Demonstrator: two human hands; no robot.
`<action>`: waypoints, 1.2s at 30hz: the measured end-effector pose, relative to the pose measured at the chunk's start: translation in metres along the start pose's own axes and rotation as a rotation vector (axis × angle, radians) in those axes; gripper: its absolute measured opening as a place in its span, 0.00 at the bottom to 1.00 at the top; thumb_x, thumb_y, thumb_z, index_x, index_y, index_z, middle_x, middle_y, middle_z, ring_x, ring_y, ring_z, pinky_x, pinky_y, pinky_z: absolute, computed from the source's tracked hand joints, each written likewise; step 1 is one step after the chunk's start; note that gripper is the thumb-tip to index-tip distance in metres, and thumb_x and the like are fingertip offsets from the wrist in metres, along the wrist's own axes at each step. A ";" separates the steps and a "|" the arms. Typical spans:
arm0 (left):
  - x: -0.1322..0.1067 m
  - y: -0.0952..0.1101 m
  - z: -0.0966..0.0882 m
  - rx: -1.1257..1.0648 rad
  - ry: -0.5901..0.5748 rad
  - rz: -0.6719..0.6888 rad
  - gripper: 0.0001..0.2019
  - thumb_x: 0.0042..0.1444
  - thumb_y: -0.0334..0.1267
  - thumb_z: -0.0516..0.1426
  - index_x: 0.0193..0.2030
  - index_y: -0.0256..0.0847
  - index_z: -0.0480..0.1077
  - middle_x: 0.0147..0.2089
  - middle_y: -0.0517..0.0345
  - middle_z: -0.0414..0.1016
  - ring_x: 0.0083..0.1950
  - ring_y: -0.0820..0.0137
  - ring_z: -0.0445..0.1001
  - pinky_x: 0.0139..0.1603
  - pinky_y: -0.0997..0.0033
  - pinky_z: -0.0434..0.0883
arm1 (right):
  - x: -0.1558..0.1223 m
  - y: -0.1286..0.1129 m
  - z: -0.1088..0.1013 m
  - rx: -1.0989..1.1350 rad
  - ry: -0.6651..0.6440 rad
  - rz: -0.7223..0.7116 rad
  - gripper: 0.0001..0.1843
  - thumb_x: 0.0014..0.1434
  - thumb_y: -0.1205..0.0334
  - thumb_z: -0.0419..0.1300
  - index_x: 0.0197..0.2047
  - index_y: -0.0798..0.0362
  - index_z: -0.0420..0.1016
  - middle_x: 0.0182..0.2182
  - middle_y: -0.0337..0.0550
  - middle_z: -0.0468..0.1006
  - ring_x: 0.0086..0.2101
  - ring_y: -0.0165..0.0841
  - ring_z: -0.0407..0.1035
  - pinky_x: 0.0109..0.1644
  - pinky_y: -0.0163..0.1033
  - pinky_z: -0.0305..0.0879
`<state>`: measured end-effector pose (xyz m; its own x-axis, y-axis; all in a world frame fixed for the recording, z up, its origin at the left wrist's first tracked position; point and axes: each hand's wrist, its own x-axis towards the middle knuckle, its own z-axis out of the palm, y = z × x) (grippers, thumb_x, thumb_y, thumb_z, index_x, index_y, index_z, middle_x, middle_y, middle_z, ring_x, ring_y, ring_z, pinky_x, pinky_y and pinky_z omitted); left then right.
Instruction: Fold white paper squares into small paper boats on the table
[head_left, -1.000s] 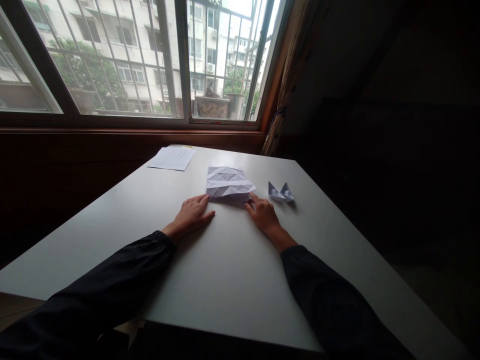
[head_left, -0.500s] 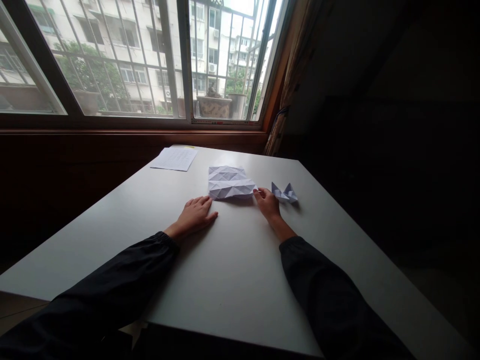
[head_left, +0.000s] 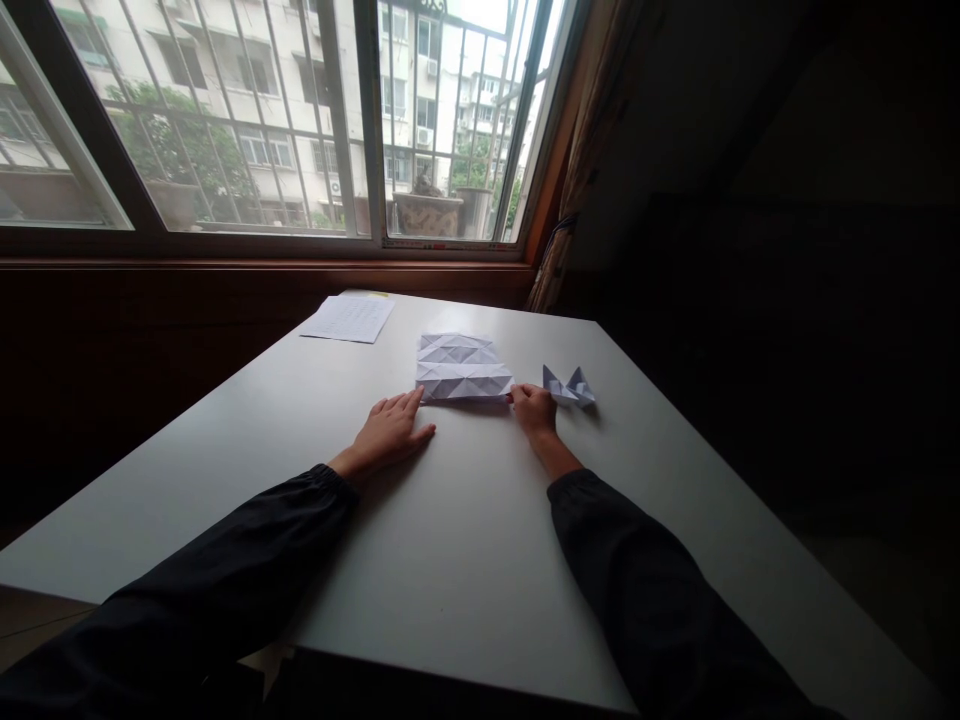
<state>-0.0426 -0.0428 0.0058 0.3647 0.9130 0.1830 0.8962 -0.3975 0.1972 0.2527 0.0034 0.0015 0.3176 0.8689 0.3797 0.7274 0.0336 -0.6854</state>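
A creased sheet of white paper (head_left: 459, 366) lies on the table, its surface covered in triangular and diagonal fold lines. My left hand (head_left: 386, 428) rests flat with its fingers stretched out, the fingertips touching the near left corner of the sheet. At the near right corner, my right hand (head_left: 534, 408) pinches the paper's edge between thumb and fingers. Just right of that hand stands a folded white paper shape (head_left: 570, 386) with two pointed peaks.
The white table (head_left: 420, 580) extends toward the window (head_left: 255, 120). A sheet with writing (head_left: 349, 318) lies at the far left of the table. A curtain (head_left: 577, 160) hangs beside the window frame.
My right hand has moved slightly down and toward me with the sheet's right corner. The near edge of the paper now looks straighter. My left hand has barely moved.
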 end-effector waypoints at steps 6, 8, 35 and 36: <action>0.001 0.000 -0.001 0.007 -0.015 -0.015 0.41 0.67 0.60 0.47 0.79 0.40 0.43 0.78 0.44 0.50 0.77 0.53 0.54 0.75 0.50 0.52 | -0.014 -0.013 -0.008 -0.186 0.059 -0.037 0.19 0.67 0.51 0.54 0.42 0.49 0.86 0.36 0.52 0.84 0.37 0.42 0.74 0.42 0.41 0.61; 0.002 0.000 -0.001 0.005 -0.013 -0.014 0.41 0.67 0.61 0.47 0.79 0.41 0.43 0.79 0.45 0.48 0.77 0.52 0.54 0.75 0.50 0.52 | -0.016 -0.016 -0.010 -0.228 0.076 -0.036 0.19 0.69 0.52 0.53 0.48 0.47 0.85 0.37 0.53 0.84 0.38 0.43 0.75 0.42 0.42 0.62; -0.002 0.004 -0.007 0.046 -0.014 0.070 0.27 0.70 0.55 0.46 0.72 0.52 0.61 0.76 0.51 0.56 0.75 0.51 0.56 0.73 0.41 0.55 | -0.013 -0.019 -0.009 -0.278 0.074 0.022 0.15 0.68 0.55 0.57 0.44 0.48 0.85 0.33 0.54 0.82 0.37 0.43 0.76 0.42 0.43 0.67; -0.002 0.004 -0.007 0.049 -0.014 0.072 0.27 0.70 0.55 0.46 0.72 0.51 0.61 0.76 0.51 0.56 0.75 0.51 0.56 0.73 0.41 0.55 | -0.013 -0.020 -0.008 -0.250 0.077 0.023 0.15 0.67 0.55 0.57 0.44 0.48 0.85 0.33 0.54 0.82 0.38 0.42 0.76 0.43 0.43 0.67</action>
<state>-0.0414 -0.0471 0.0127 0.4321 0.8833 0.1816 0.8785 -0.4578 0.1366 0.2389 -0.0130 0.0152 0.3742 0.8275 0.4185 0.8441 -0.1170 -0.5233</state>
